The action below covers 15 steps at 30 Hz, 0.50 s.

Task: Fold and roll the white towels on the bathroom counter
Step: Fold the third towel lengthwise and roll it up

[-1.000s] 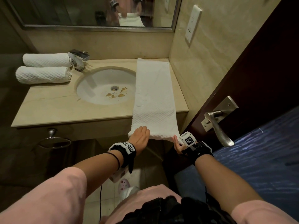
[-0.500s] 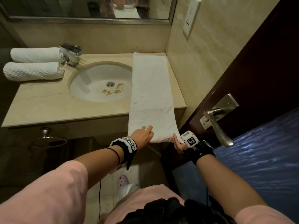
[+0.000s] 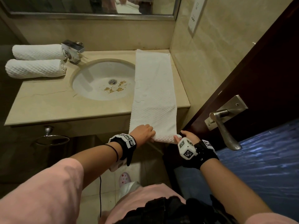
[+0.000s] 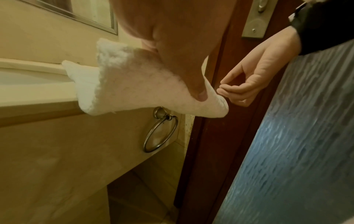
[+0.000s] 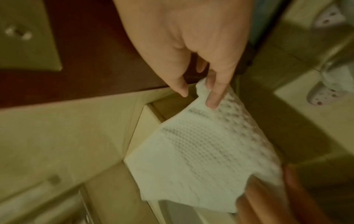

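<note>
Towel [image 3: 153, 94] stretched long down the desk [image 3: 48, 107] beside the sink [image 3: 90, 81], its near end hanging off the front edge. Left hand [image 3: 143, 132] grips one near corner, fingers curled over the hem; right hand [image 3: 186, 136] pinches the other corner between thumb and fingers [image 5: 212, 100]. Farther back, two rolled towels [image 3: 35, 68] lie side by side by the tap [image 3: 73, 50].

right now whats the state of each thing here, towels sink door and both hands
long white waffle towel: folded into a strip, flat on the counter, near end hanging over the front edge
two rolled white towels: rolled, side by side left of the tap
round white sink: dry-looking, brown stains by the drain
dark wooden door: open
left hand: grips the strip's near left corner
right hand: pinches its near right corner
</note>
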Each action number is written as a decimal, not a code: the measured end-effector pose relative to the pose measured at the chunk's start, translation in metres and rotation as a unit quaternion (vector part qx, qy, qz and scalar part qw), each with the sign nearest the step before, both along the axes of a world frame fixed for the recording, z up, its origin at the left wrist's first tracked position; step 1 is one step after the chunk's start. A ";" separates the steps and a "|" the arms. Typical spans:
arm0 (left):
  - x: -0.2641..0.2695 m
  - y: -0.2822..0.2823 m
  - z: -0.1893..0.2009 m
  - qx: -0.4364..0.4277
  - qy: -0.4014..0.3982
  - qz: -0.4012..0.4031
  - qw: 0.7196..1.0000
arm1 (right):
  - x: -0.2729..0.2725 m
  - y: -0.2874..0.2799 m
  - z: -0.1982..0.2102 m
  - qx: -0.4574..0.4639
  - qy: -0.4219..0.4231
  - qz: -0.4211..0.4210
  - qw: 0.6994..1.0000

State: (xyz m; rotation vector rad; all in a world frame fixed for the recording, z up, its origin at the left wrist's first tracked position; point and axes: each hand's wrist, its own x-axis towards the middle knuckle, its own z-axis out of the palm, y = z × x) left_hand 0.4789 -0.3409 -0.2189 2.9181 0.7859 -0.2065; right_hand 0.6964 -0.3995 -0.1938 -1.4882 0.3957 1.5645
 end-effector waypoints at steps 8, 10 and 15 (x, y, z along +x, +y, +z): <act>-0.006 0.019 -0.008 -0.122 0.008 0.082 0.989 | -0.025 0.002 -0.029 0.145 -0.547 0.575 0.590; -0.009 0.026 -0.009 -0.155 -0.016 0.085 0.984 | -0.029 0.002 -0.026 0.157 -0.605 0.599 0.501; -0.012 0.032 -0.006 -0.190 -0.035 0.077 0.978 | -0.026 0.012 -0.026 0.201 -0.648 0.629 0.379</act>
